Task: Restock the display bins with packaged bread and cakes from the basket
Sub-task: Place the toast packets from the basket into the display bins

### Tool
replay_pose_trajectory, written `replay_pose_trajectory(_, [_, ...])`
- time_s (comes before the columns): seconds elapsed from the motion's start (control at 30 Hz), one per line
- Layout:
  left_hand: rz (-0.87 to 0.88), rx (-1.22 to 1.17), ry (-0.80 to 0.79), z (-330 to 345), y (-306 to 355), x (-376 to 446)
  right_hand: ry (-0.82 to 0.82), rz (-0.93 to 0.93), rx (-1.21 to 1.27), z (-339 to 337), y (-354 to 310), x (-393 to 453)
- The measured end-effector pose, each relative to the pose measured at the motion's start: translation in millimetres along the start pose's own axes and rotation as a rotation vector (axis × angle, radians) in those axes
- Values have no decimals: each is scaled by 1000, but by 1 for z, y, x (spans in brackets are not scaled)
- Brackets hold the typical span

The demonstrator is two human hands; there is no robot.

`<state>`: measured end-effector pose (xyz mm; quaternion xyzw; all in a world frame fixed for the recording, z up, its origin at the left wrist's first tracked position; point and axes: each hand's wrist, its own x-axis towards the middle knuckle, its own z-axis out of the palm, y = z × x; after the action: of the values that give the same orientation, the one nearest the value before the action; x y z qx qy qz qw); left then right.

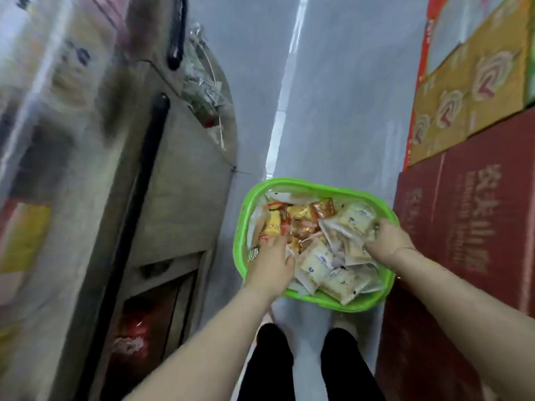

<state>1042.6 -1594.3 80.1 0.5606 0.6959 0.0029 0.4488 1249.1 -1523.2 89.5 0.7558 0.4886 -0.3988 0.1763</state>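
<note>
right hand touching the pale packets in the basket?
Touching. The head view shows the right hand with fingers curled into the pale packets at the right side of the green basket, no gap visible.

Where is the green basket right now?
Head view, lower centre-right: the green basket sits on the floor beside the red cartons, ahead of the person's feet.

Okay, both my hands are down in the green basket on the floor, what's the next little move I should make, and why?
Probably close the right hand on the pale clear-wrapped packets under its fingers and lift a few out. Both hands are already among the packets in the green basket, the left hand by the yellow and red packets, and nothing is lifted clear yet.
</note>
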Motion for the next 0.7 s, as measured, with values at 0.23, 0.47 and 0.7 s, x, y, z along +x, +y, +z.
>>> replay_pose_trajectory(0.23, [36,432,-126,88,-58,77,105,-237,-312,93,35,99])
replay_pose_trajectory(0.47, [11,513,-147,148,-41,105,259,-219,-464,125,33,147])
replay_pose_trajectory(0.7, [-150,217,-110,154,-26,116,331,-253,-480,131,14,158])
